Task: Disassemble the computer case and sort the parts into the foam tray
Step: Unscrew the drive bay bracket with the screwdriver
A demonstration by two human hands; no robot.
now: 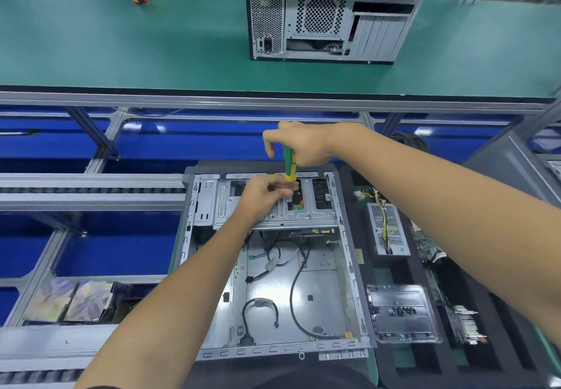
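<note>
On the table in front of the person, the computer case (273,267) lies on its side, opened up so the drive cage (273,206) faces up, with the foam tray (455,367) just right of it already holding parts. Right hand (303,145) grips the screwdriver (290,167) upright; left hand (261,194) pinches near the tip, probably steadying the screw.

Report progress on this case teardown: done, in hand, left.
Done: side panel off; power supply and a board lie in the foam tray. In hand: right hand works a screwdriver on the drive cage; left hand steadies its shaft. Left: cage, cables.
</note>
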